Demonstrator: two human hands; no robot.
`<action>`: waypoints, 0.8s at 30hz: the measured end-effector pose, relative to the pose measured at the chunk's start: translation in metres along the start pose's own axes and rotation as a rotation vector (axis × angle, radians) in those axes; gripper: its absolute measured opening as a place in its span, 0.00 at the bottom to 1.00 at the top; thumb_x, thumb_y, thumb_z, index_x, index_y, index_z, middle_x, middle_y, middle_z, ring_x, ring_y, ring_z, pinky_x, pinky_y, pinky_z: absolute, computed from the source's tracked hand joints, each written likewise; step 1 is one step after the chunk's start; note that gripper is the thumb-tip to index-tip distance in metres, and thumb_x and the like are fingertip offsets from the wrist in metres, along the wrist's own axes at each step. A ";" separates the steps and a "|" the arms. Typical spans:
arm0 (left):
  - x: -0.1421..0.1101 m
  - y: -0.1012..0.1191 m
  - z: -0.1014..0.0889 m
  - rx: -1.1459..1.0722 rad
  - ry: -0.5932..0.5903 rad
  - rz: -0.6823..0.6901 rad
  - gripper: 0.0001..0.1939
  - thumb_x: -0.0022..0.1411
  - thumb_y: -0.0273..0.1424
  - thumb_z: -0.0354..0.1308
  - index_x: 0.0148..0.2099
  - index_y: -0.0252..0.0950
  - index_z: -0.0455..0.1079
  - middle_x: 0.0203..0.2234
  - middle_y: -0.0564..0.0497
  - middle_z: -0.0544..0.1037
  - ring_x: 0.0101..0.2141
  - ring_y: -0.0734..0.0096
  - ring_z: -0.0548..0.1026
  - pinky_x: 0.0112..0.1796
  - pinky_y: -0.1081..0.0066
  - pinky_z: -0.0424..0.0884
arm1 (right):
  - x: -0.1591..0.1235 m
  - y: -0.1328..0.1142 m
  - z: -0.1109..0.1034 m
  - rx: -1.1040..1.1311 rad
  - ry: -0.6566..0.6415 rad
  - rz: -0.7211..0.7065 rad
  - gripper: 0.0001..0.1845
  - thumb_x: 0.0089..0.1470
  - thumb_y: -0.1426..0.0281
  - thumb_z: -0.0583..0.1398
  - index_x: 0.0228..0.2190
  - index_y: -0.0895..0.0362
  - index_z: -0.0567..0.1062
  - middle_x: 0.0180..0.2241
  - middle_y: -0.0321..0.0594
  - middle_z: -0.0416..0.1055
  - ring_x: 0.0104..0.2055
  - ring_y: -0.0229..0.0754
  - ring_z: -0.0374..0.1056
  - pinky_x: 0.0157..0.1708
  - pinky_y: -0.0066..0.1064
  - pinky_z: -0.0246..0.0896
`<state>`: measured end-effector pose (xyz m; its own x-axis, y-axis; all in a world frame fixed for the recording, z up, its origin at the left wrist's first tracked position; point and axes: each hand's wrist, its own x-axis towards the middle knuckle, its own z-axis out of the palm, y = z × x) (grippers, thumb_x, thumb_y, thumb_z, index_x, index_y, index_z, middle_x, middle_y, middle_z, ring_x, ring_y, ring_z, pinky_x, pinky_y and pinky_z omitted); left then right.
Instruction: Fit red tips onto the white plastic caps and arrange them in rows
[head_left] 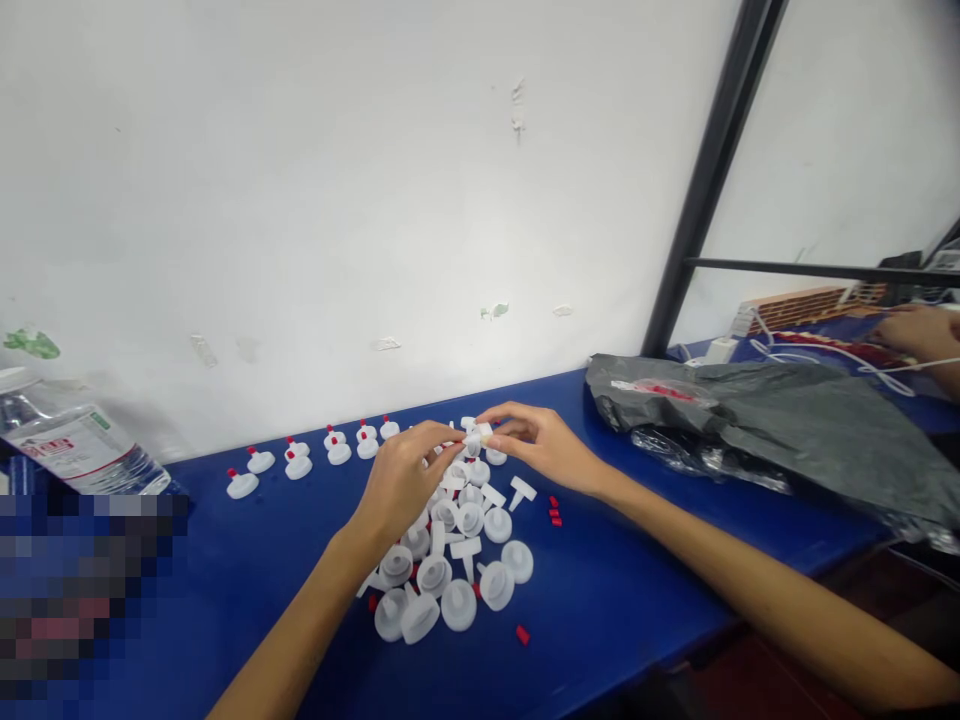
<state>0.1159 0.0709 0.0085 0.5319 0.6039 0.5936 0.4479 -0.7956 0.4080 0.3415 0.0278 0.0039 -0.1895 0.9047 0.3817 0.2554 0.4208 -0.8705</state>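
My left hand (pixel 409 465) and my right hand (pixel 544 445) meet over the back of a heap of white nozzle caps. Between the fingertips of both is a white nozzle cap (pixel 472 444), partly covered by my fingers. Below lie many loose white nozzle caps (pixel 459 604), some upright and some on their sides, with bits of red among them. To the left of my left hand, white nozzle caps with red tips (pixel 339 453) stand in rows along the wall. Small red tip caps (pixel 555 514) lie right of the heap, and another red tip cap (pixel 523 635) is nearer the front.
A large clear bottle (pixel 94 450) with a label leans at the far left. On the right, a grey plastic bag (pixel 772 420) spreads over the blue table (pixel 630 590). A black metal post (pixel 701 190) rises behind it. Another person's hand (pixel 922 332) shows at the far right.
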 end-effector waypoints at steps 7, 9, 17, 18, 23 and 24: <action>-0.002 0.006 0.002 -0.041 0.032 -0.024 0.09 0.68 0.32 0.57 0.45 0.40 0.78 0.38 0.51 0.82 0.27 0.76 0.75 0.27 0.75 0.69 | -0.002 -0.003 -0.001 -0.013 0.006 0.007 0.18 0.58 0.59 0.64 0.47 0.53 0.76 0.38 0.40 0.81 0.41 0.46 0.77 0.42 0.37 0.71; -0.001 0.009 0.003 -0.083 0.043 -0.043 0.09 0.69 0.32 0.56 0.45 0.40 0.78 0.39 0.51 0.82 0.24 0.77 0.74 0.26 0.75 0.69 | -0.002 -0.005 -0.002 -0.013 0.010 0.006 0.18 0.58 0.59 0.63 0.48 0.53 0.76 0.38 0.40 0.81 0.41 0.46 0.77 0.41 0.36 0.71; -0.001 0.018 0.003 -0.165 0.059 -0.053 0.11 0.69 0.31 0.55 0.46 0.41 0.79 0.38 0.50 0.80 0.21 0.81 0.70 0.24 0.76 0.68 | -0.002 -0.007 0.001 0.121 0.004 0.044 0.18 0.55 0.60 0.66 0.45 0.54 0.76 0.38 0.41 0.81 0.42 0.46 0.77 0.43 0.37 0.71; -0.002 0.019 0.002 -0.167 0.065 -0.050 0.11 0.70 0.31 0.55 0.46 0.41 0.79 0.37 0.51 0.80 0.20 0.81 0.69 0.23 0.76 0.68 | -0.001 -0.006 0.001 0.144 0.007 0.052 0.18 0.54 0.60 0.67 0.45 0.54 0.77 0.38 0.41 0.80 0.42 0.46 0.77 0.43 0.37 0.71; -0.001 0.026 -0.001 -0.254 0.115 -0.084 0.11 0.68 0.32 0.56 0.44 0.42 0.81 0.31 0.52 0.78 0.19 0.81 0.68 0.23 0.75 0.67 | 0.000 -0.006 0.003 0.260 0.008 0.076 0.20 0.52 0.59 0.68 0.45 0.54 0.79 0.44 0.43 0.79 0.42 0.45 0.77 0.41 0.36 0.73; -0.001 0.028 -0.001 -0.294 0.126 -0.109 0.10 0.68 0.33 0.57 0.43 0.42 0.81 0.31 0.52 0.78 0.19 0.81 0.68 0.23 0.75 0.67 | 0.000 -0.007 0.003 0.288 0.003 0.081 0.20 0.53 0.59 0.68 0.45 0.55 0.79 0.45 0.44 0.79 0.42 0.45 0.76 0.40 0.35 0.73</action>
<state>0.1269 0.0482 0.0202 0.3914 0.6897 0.6093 0.2605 -0.7180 0.6455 0.3366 0.0247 0.0087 -0.1768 0.9349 0.3077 -0.0100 0.3109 -0.9504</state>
